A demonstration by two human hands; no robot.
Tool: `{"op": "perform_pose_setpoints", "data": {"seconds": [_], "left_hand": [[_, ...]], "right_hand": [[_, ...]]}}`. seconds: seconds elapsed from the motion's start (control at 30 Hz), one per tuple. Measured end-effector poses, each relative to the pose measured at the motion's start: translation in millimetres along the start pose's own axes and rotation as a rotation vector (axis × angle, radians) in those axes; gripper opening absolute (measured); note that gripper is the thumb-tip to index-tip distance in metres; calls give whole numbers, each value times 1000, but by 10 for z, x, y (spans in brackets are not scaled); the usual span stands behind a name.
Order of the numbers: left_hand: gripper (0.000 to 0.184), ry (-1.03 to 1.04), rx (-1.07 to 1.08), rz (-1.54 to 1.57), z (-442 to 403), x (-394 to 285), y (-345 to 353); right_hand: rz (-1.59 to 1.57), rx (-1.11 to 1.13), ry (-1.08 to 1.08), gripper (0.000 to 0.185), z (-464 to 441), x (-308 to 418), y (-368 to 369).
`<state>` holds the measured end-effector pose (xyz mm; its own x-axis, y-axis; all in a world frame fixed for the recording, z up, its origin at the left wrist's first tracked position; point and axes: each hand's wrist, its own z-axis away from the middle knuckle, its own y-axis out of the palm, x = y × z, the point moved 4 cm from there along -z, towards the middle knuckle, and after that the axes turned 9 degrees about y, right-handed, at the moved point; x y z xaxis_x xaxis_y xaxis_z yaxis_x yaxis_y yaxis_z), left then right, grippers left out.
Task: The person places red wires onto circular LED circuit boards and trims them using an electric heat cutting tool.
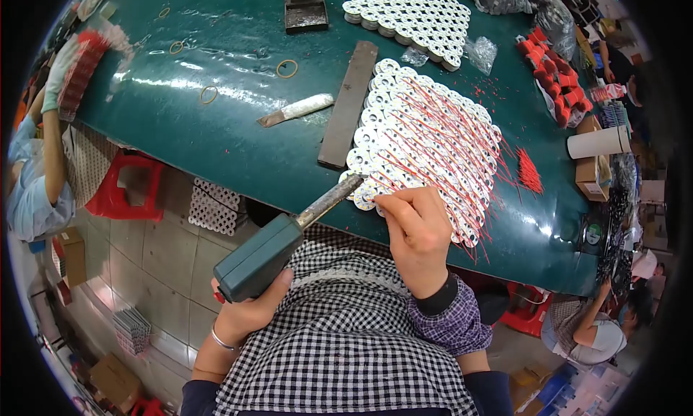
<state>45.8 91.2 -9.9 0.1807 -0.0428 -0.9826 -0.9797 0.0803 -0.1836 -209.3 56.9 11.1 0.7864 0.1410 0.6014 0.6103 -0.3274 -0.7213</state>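
My left hand [254, 309] is wrapped around the dark green handle of a soldering iron [263, 256]. The iron's metal tip reaches the near-left edge of a panel of round white circuit boards [369, 136]. Many thin red wires [440, 145] lie in slanting rows across that panel. Thumb and forefinger of my right hand [419, 232] are pinched together over the panel's front edge, close to the iron's tip. Whatever sits in that pinch is too small to make out. Along the panel's left side lies a flat dark metal bar [348, 105].
A paper-wrapped blade-like tool [297, 110] and rubber bands [287, 68] lie on the green table [238, 145]. Behind is another stack of white panels [408, 15]. Loose red wires [528, 172] and red bundles [554, 80] are at right. Co-workers sit at both sides.
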Motion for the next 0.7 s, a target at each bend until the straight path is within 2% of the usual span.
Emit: {"op": "perform_pose_setpoints", "data": {"seconds": [0.17, 0.3, 0.37, 0.7], "left_hand": [[19, 226, 110, -152, -49, -7, 7], [19, 198, 141, -121, -89, -94, 37], [20, 106, 134, -55, -94, -106, 58], [19, 168, 194, -117, -110, -78, 69]], "right_hand": [[52, -30, 23, 22, 50, 0, 32], [68, -39, 25, 21, 55, 0, 49], [76, -43, 23, 21, 48, 1, 52], [96, -34, 29, 20, 39, 22, 53]]}}
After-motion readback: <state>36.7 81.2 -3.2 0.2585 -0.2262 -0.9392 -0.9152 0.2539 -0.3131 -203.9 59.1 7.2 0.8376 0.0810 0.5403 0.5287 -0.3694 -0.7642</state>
